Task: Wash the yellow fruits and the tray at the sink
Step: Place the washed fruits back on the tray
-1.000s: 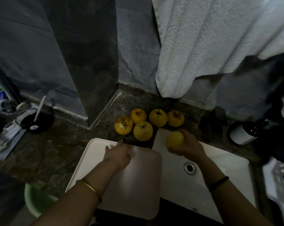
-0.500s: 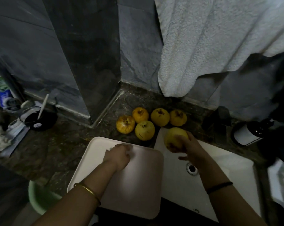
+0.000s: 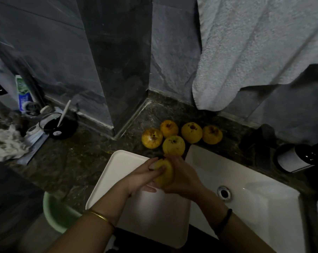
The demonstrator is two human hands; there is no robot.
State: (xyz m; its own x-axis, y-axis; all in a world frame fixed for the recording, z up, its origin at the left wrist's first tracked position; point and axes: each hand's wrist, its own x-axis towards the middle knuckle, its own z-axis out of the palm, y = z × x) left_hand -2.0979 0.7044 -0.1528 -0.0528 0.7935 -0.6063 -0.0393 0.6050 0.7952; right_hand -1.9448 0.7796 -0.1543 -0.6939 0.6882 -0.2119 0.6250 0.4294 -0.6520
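Both hands are cupping one yellow fruit between them: the left hand is wrapping its fingers over the near-left side, and the right hand is curling round the far-right side; the fruit is hanging above the right edge of the tray, just left of the sink; the tray is lying on the counter with its right edge at the basin's left end; five other fruits are sitting on the counter just behind, bunched close together; no running water is showing. The held fruit is looking firm, round and smooth-skinned, and is likely turning slippery once wet; a full-palm hold round its widest part is seeming safer than a fingertip pinch; the tray is appearing stiff and light, best taken by its raised rim.
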